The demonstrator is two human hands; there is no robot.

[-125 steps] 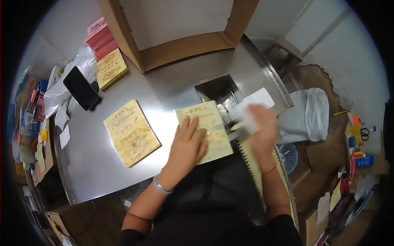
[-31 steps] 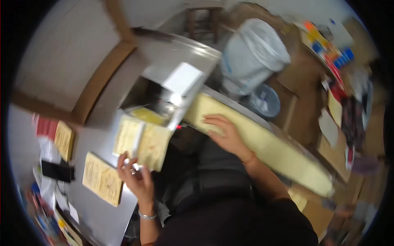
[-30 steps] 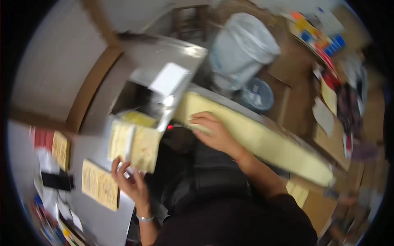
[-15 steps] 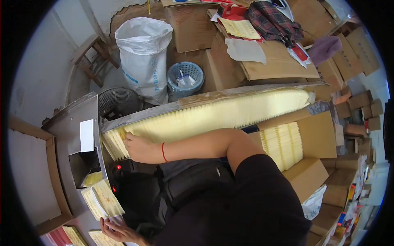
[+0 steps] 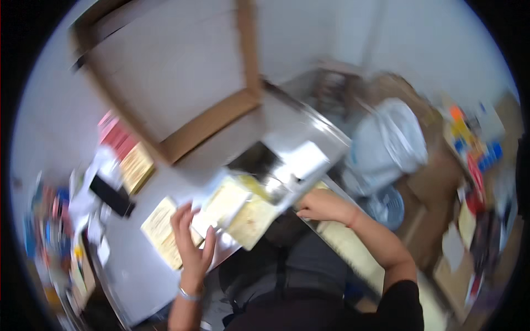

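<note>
My left hand [image 5: 192,243] is open, fingers spread, just above a metal table [image 5: 132,281]. It hovers between a pale yellow stack of printed paper pieces [image 5: 165,229] and another yellow paper piece [image 5: 223,203]. Beside that piece, a further yellow one [image 5: 253,225] overhangs the table's near edge. My right hand [image 5: 319,205] is closed at the end of a long row of pale yellow paper pieces [image 5: 350,248], right of the table. Blur and the curled fingers hide what it grips, if anything. A dark opening [image 5: 254,157] and a white sheet [image 5: 306,160] lie between the hands, farther back.
A cardboard frame with a white panel [image 5: 176,71] stands at the table's back. Red packs [image 5: 116,138], yellow packs [image 5: 137,168] and a black oblong object [image 5: 110,196] sit at the left. A white sack [image 5: 386,143] and blue basket [image 5: 386,207] stand at the right.
The view has swung left, bringing the table to the middle. My left hand has lifted from beside the yellow paper and spread its fingers. My right hand stays at the row's end.
</note>
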